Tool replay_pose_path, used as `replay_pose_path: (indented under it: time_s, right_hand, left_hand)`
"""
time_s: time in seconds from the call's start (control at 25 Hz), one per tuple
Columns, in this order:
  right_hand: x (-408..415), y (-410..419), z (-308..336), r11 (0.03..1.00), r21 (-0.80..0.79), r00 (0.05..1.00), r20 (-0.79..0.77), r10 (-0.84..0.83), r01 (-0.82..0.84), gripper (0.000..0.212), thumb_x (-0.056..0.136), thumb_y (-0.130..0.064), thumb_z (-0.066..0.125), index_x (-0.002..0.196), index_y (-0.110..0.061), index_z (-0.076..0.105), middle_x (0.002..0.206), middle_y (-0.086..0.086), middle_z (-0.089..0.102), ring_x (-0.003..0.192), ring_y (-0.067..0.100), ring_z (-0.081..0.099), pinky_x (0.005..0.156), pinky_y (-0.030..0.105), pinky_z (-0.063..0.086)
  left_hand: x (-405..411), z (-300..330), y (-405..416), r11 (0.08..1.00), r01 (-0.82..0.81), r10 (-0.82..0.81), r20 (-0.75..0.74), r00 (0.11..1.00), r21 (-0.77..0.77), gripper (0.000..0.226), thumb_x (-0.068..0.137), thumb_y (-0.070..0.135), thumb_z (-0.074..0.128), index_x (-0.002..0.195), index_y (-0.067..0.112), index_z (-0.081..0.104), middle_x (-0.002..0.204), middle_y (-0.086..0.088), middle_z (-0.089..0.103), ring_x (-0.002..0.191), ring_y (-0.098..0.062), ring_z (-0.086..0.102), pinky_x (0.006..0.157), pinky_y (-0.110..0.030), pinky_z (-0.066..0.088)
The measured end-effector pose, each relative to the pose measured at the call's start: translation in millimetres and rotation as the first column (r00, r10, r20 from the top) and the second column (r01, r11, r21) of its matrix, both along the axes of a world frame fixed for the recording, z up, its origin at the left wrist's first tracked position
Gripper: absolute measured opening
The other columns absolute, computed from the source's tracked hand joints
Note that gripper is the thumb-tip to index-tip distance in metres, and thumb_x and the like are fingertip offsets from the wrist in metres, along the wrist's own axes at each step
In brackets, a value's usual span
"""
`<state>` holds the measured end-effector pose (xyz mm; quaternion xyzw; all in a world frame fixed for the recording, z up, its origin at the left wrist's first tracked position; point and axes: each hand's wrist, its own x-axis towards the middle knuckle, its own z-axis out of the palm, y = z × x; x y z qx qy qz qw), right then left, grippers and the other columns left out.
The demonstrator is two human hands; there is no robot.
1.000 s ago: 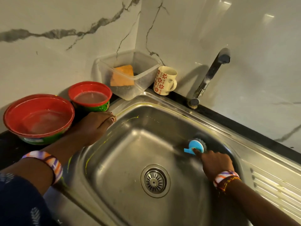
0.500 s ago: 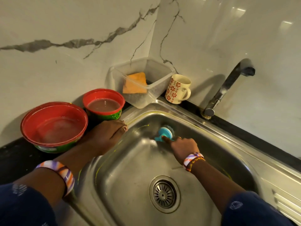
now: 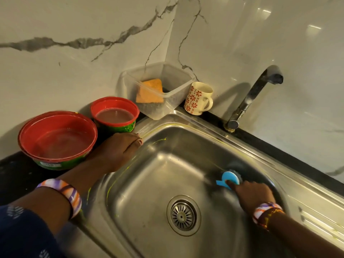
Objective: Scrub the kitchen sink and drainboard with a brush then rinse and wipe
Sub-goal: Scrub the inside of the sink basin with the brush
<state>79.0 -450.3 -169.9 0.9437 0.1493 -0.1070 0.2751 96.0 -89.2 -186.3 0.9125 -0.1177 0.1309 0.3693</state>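
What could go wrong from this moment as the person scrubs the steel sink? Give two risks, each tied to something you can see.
1. The left hand braces on the sink rim right beside the small red bowl of brownish liquid; a shift could knock it and spill.
2. The right hand presses the blue round brush against the far wall of the stainless steel sink; a slip might flick dirty water toward the flower-patterned cream mug.

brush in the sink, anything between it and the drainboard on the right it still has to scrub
Nothing visible. The right hand holds the brush on the basin's right wall; only the sink rim separates it from the drainboard.
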Motion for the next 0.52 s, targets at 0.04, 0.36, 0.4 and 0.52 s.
replay_pose_path:
  time_s: [0.04, 0.36, 0.4, 0.52]
  right_hand:
    - [9.0, 14.8, -5.1, 0.999, 0.026, 0.999, 0.022, 0.031, -0.031, 0.051, 0.101, -0.030, 0.030, 0.148, -0.035, 0.011, 0.116, 0.002, 0.061, 0.101, 0.019, 0.063, 0.082, 0.029, 0.048]
    - [73.9, 93.9, -19.8, 0.953, 0.123, 0.960, 0.074, 0.269, -0.276, 0.064, 0.100, -0.014, 0.024, 0.143, -0.044, -0.011, 0.116, 0.015, 0.056, 0.094, 0.031, 0.064, 0.063, 0.035, 0.041]
    - [65.1, 75.4, -26.3, 0.969, 0.089, 0.973, 0.014, 0.230, -0.231, 0.061, 0.100, -0.015, 0.022, 0.144, -0.044, -0.009, 0.116, 0.012, 0.057, 0.097, 0.029, 0.064, 0.067, 0.035, 0.045]
    - [31.0, 21.8, -34.2, 0.995, 0.032, 0.989, -0.108, 0.100, -0.097, 0.054, 0.101, -0.021, 0.023, 0.147, -0.042, 0.003, 0.120, 0.007, 0.058, 0.106, 0.026, 0.061, 0.082, 0.034, 0.048]
  left_hand:
    - [0.5, -0.3, 0.7, 1.000, -0.006, 0.006, 0.008, 1.000, -0.003, 0.068, 0.078, 0.057, 0.028, 0.099, 0.008, 0.071, 0.102, -0.004, 0.071, 0.097, -0.016, 0.063, 0.089, -0.028, 0.045]
    - [3.8, -5.8, 2.5, 0.997, -0.008, 0.005, 0.042, 0.999, 0.077, 0.065, 0.083, 0.052, 0.026, 0.091, 0.002, 0.068, 0.094, -0.010, 0.070, 0.089, -0.017, 0.060, 0.084, -0.031, 0.040]
    - [3.9, -5.9, 3.6, 0.996, -0.009, 0.006, 0.038, 0.999, 0.086, 0.066, 0.084, 0.053, 0.026, 0.090, 0.002, 0.067, 0.094, -0.010, 0.070, 0.089, -0.020, 0.061, 0.084, -0.035, 0.041]
    - [2.5, -6.3, 2.1, 0.996, -0.019, 0.014, 0.053, 0.998, 0.086, 0.066, 0.083, 0.054, 0.026, 0.091, 0.003, 0.067, 0.094, -0.009, 0.069, 0.090, -0.022, 0.063, 0.084, -0.039, 0.043]
